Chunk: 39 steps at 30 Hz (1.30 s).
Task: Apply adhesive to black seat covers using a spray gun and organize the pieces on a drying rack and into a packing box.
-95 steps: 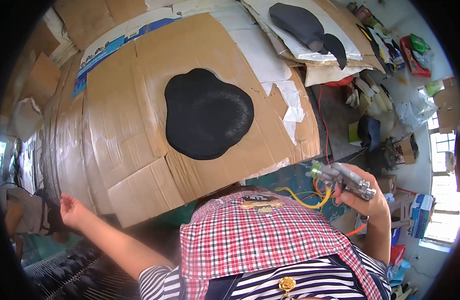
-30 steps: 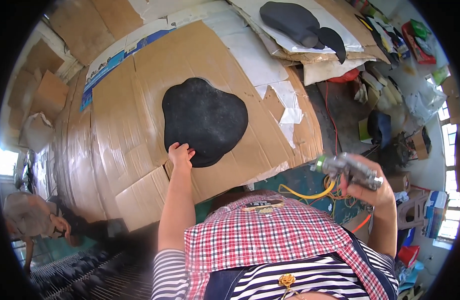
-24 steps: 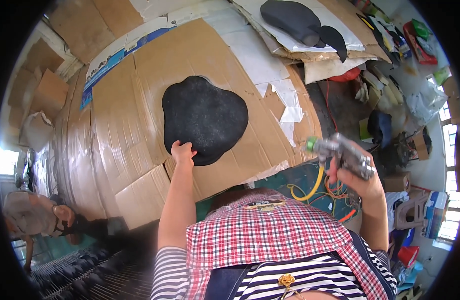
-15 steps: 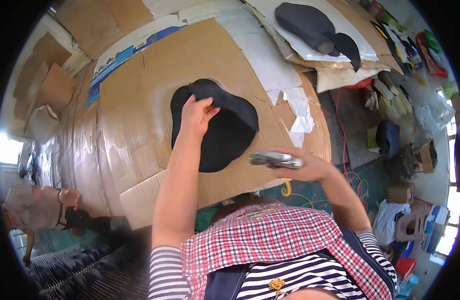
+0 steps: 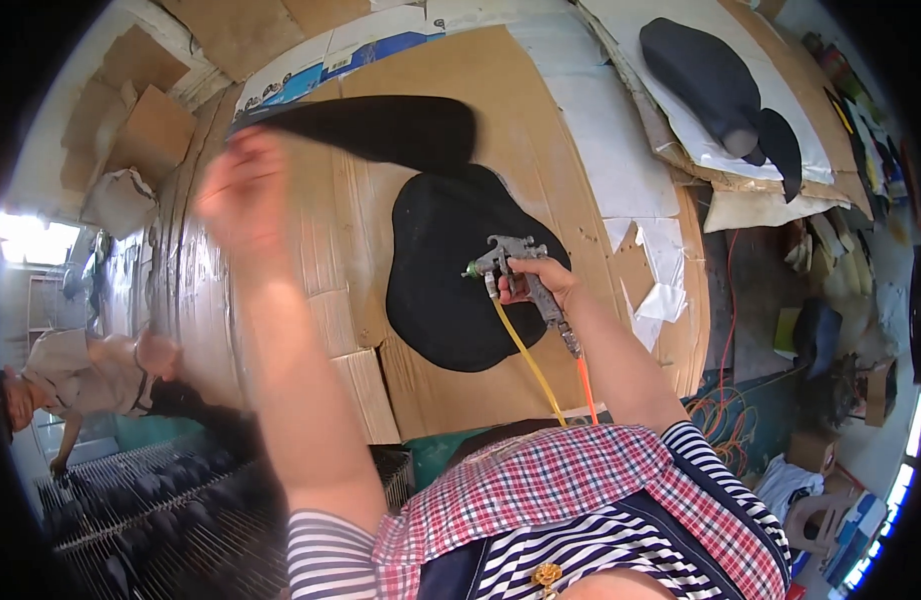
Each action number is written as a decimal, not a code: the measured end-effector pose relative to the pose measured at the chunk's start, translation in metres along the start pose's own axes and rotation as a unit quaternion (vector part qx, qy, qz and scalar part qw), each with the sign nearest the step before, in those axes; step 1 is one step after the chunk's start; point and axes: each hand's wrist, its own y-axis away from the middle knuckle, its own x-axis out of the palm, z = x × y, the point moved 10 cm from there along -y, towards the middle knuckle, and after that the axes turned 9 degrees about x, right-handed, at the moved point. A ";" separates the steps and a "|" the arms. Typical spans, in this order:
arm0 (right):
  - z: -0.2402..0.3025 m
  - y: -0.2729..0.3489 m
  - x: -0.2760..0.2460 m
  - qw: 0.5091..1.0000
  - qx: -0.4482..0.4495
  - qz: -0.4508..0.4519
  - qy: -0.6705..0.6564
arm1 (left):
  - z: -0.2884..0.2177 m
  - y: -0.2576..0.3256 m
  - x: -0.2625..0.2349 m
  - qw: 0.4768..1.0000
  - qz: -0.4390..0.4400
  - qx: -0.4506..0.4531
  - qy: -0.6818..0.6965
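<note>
My left hand (image 5: 246,195), blurred by motion, grips the narrow end of a thin black sheet piece (image 5: 406,130), which hangs out to the right above the cardboard. Below it, more black pieces with rounded lobes (image 5: 446,290) lie on the brown cardboard (image 5: 326,220); whether they form one layer or a stack I cannot tell. My right hand (image 5: 549,282) is wrapped round a grey metal spray gun (image 5: 516,258), held over the black pieces with its nozzle toward the left. A yellow hose (image 5: 526,350) and an orange hose (image 5: 587,390) run from the gun toward my body.
At the far right, dark grey moulded pieces (image 5: 701,85) rest on white-topped cardboard. A wire rack with dark pieces (image 5: 171,500) stands at lower left, near another person (image 5: 81,375). Torn white paper (image 5: 664,303) sticks to the table's right side.
My left hand has lifted a black piece off the others and swung it up and left. My right hand has brought the spray gun over the remaining black pieces. The view has shifted left.
</note>
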 end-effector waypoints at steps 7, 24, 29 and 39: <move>-0.008 0.008 0.027 0.999 -0.020 0.039 0.014 | -0.298 0.144 0.074 0.886 0.025 0.400 -0.233; -0.009 -0.006 -0.005 0.996 -0.013 0.076 0.041 | -0.368 0.337 0.010 0.779 -0.208 0.515 -0.292; -0.010 0.015 0.026 0.993 -0.043 0.004 0.113 | -0.272 0.356 -0.116 0.777 -0.353 0.375 -0.361; -0.012 0.202 0.028 0.887 -0.101 -0.172 0.417 | -0.100 0.290 -0.238 0.563 -0.292 0.087 -0.768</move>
